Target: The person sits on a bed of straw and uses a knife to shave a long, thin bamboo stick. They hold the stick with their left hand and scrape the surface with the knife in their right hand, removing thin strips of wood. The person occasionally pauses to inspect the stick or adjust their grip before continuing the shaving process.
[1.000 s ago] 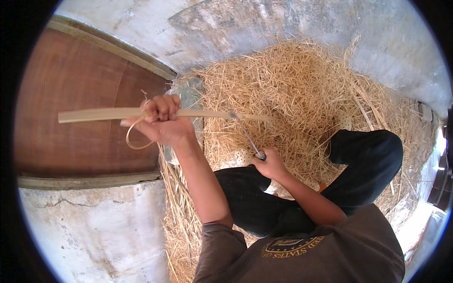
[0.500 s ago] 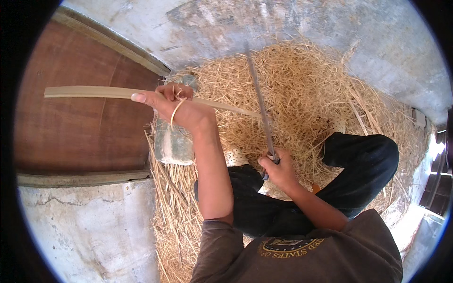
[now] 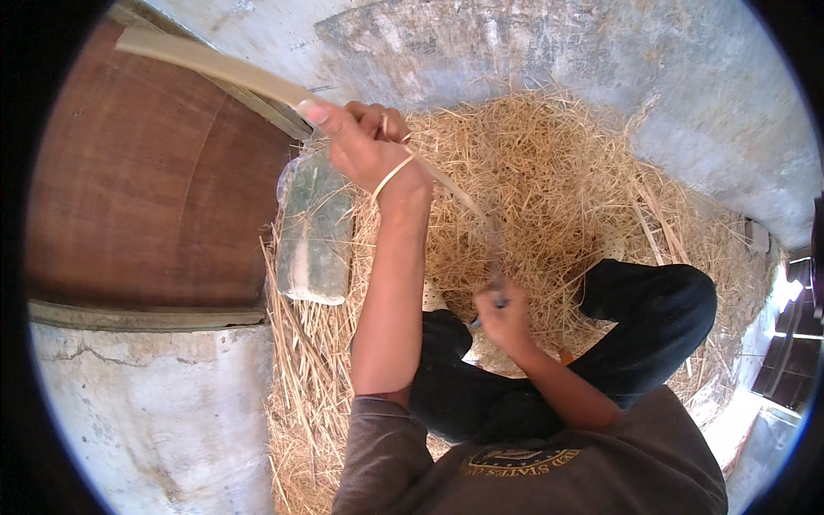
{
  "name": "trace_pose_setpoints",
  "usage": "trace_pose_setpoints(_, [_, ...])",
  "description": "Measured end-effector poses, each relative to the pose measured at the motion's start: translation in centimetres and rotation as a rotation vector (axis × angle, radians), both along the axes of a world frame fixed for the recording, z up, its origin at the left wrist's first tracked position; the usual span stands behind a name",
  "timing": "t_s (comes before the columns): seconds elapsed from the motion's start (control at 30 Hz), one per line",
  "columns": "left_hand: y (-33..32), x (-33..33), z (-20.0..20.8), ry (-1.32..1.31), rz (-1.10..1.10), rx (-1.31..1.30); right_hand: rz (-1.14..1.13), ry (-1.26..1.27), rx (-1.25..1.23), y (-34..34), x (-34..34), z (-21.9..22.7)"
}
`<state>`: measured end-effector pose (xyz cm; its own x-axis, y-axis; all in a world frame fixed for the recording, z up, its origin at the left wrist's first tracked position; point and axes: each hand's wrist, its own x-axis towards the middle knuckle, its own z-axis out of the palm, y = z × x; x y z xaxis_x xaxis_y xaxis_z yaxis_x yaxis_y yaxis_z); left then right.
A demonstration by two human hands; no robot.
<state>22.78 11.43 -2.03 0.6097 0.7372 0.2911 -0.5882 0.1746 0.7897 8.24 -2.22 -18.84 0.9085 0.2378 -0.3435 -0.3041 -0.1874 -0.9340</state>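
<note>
A long, flat, pale bamboo strip [image 3: 215, 67] runs through my left hand [image 3: 369, 150], which is raised at the upper left with its fingers closed round the strip. A thin yellowish band circles that wrist. The strip's far end points up and left, and its other end bends down toward the knife [image 3: 495, 262]. My right hand [image 3: 505, 319] is closed on the knife's handle, low in front of my legs. Motion smears the blade, and I cannot tell exactly where it meets the strip.
A heap of straw-coloured shavings [image 3: 549, 172] covers the floor against the grey wall [image 3: 566, 43]. A greenish-grey stone block [image 3: 313, 236] lies left of my forearm, beside a brown wooden door [image 3: 154, 189]. Loose long strips [image 3: 659, 223] lie at the right.
My left hand has moved up and right, and the strip's far end has swung upward. The knife blade, sharp and upright before, is now blurred; my right hand has dropped slightly.
</note>
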Motion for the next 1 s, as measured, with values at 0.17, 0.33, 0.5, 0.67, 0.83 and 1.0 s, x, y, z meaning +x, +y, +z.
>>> trace_pose_setpoints(0.17, [0.6,0.0,-0.4,0.149,0.077,0.057,0.026,-0.067,-0.102,-3.1,-2.4,-1.1])
trace_pose_setpoints(0.33, [-1.0,1.2,1.2,0.195,0.151,0.201,-0.153,-0.143,0.247,-3.1,2.8,9.0])
trace_pose_setpoints(0.5, [-2.4,2.8,0.6,0.195,0.148,0.2,-0.109,-0.117,0.007,-2.0,-2.3,-3.7])
trace_pose_setpoints(0.67, [-1.3,2.7,1.2,0.122,0.128,0.229,-0.073,-0.18,-0.015,-3.0,0.6,3.4])
trace_pose_setpoints(0.83, [-2.0,3.3,1.2,0.144,0.188,0.241,-0.149,-0.091,0.077,-0.5,1.8,3.9])
trace_pose_setpoints(1.0, [-2.3,3.8,0.0,0.114,0.07,0.139,-0.239,-0.028,-0.045,-3.3,-4.7,-13.0])
